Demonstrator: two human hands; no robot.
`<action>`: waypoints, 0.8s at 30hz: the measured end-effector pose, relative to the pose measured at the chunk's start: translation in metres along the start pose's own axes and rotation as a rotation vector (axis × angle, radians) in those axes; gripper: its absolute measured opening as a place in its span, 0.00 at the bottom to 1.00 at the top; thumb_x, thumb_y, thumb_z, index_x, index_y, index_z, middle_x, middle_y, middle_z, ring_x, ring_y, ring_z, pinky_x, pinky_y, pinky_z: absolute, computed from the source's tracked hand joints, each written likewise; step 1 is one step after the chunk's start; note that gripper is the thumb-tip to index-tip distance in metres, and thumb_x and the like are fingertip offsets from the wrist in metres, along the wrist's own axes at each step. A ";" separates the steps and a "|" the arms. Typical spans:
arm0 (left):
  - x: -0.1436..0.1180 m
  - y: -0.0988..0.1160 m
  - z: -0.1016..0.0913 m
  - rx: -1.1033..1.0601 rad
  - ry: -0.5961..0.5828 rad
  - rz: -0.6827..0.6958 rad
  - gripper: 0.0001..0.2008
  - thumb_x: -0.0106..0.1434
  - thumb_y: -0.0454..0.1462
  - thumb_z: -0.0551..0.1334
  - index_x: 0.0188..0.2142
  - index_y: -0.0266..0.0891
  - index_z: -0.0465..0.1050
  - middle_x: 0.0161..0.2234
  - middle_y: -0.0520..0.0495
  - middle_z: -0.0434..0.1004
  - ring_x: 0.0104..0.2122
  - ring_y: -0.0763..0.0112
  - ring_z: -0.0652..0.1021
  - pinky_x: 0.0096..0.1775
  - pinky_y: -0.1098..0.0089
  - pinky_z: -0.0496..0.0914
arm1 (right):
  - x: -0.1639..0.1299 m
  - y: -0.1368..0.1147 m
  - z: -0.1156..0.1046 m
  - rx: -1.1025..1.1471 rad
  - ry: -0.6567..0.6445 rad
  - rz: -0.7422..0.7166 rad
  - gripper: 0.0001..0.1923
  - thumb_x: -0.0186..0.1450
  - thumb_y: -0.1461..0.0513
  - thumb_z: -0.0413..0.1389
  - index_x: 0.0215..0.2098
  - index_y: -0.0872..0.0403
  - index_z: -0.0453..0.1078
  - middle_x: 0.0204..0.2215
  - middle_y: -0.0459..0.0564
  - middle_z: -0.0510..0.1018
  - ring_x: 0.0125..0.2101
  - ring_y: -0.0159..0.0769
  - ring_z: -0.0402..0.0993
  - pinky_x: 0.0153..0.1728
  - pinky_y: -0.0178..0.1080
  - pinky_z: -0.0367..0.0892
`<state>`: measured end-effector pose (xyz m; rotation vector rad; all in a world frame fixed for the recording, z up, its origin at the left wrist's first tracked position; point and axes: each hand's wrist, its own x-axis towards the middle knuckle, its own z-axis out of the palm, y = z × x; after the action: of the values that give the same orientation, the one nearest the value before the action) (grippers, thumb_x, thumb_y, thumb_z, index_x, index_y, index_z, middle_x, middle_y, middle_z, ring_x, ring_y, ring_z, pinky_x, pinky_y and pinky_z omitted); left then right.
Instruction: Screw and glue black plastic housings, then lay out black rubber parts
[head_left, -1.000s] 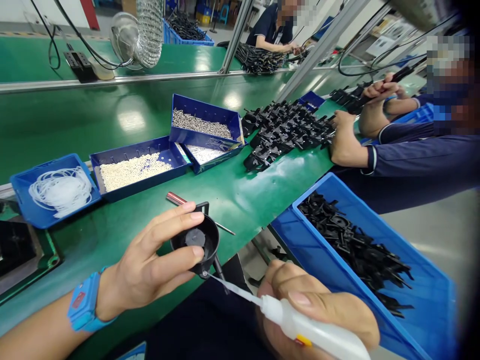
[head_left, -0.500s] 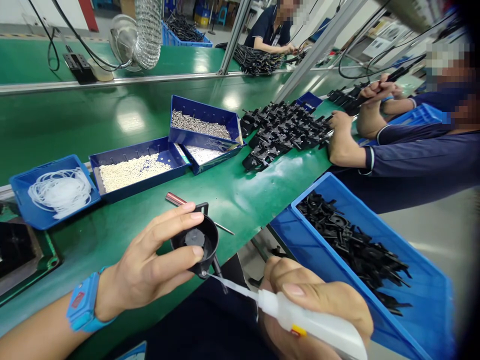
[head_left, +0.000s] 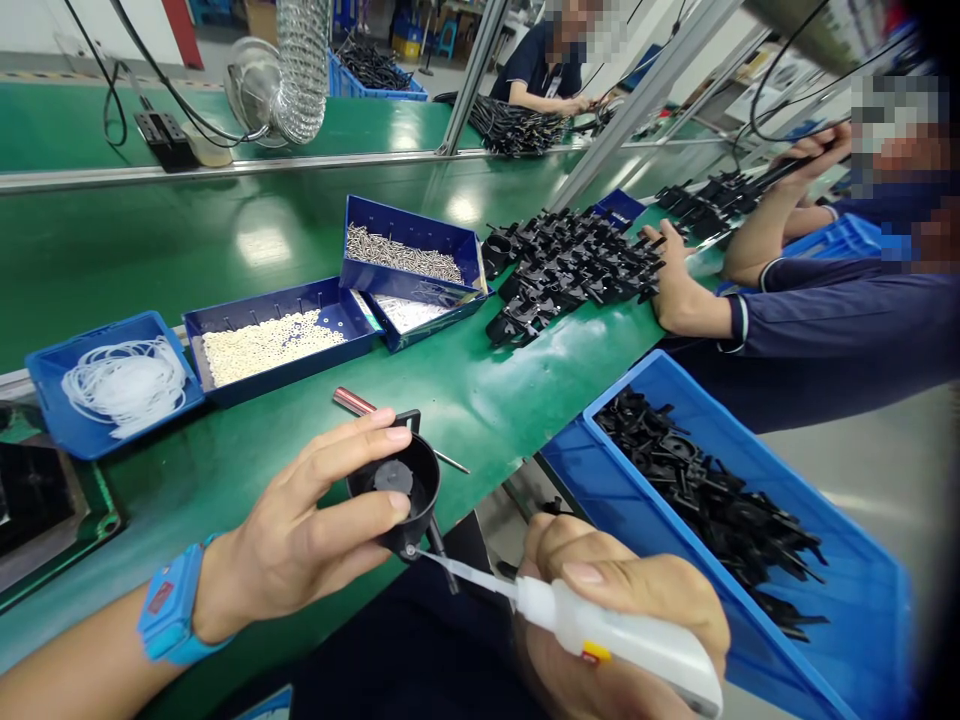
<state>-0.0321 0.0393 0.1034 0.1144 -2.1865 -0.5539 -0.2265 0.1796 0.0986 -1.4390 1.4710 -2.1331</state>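
My left hand (head_left: pixel 300 535), with a blue strap at the wrist, grips a round black plastic cup-shaped part (head_left: pixel 429 482). The cup faces up and shows a grey disc inside; a slotted tab stands at its top and a thin black stem points down. In my right hand (head_left: pixel 645 600) is a white glue bottle (head_left: pixel 622 640) with a long thin nozzle. The nozzle's tip meets the small round lug at the cup's lower edge. Behind the cup, a screwdriver (head_left: pixel 352 401) with a reddish handle lies on the green bench, partly hidden by my fingers.
Blue trays hold clear tubing (head_left: pixel 124 385), cream rings (head_left: pixel 262 345) and metal pins (head_left: pixel 405 255). Assembled black parts (head_left: pixel 570 265) are heaped further right. A blue crate (head_left: pixel 750 560) of black parts stands at right. Co-workers (head_left: pixel 847 320) sit beside and across the bench.
Both my hands keep nearly the same pose, with the nozzle tip still at the lug. At right, a co-worker's arms have shifted, one hand rising.
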 end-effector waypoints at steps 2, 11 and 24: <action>0.001 0.000 0.000 0.001 0.001 -0.005 0.20 0.63 0.27 0.69 0.53 0.34 0.67 0.63 0.31 0.66 0.66 0.46 0.67 0.62 0.46 0.71 | 0.006 -0.003 0.006 0.086 0.065 -0.083 0.23 0.68 0.41 0.58 0.40 0.51 0.78 0.13 0.39 0.62 0.11 0.30 0.53 0.12 0.37 0.47; 0.003 0.002 0.000 0.018 0.037 -0.006 0.18 0.64 0.28 0.69 0.51 0.34 0.67 0.59 0.30 0.70 0.65 0.49 0.69 0.61 0.49 0.73 | 0.007 -0.006 0.011 0.114 0.099 -0.029 0.22 0.65 0.41 0.62 0.37 0.51 0.79 0.13 0.40 0.64 0.11 0.30 0.55 0.13 0.37 0.49; 0.005 0.002 0.001 0.020 0.044 -0.003 0.16 0.66 0.29 0.68 0.50 0.34 0.67 0.60 0.32 0.68 0.66 0.52 0.68 0.63 0.53 0.71 | 0.010 -0.006 0.013 0.129 0.113 -0.041 0.22 0.65 0.42 0.61 0.36 0.52 0.80 0.13 0.39 0.63 0.10 0.28 0.54 0.12 0.35 0.48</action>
<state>-0.0360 0.0400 0.1072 0.1389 -2.1499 -0.5266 -0.2198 0.1685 0.1102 -1.3355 1.3222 -2.3228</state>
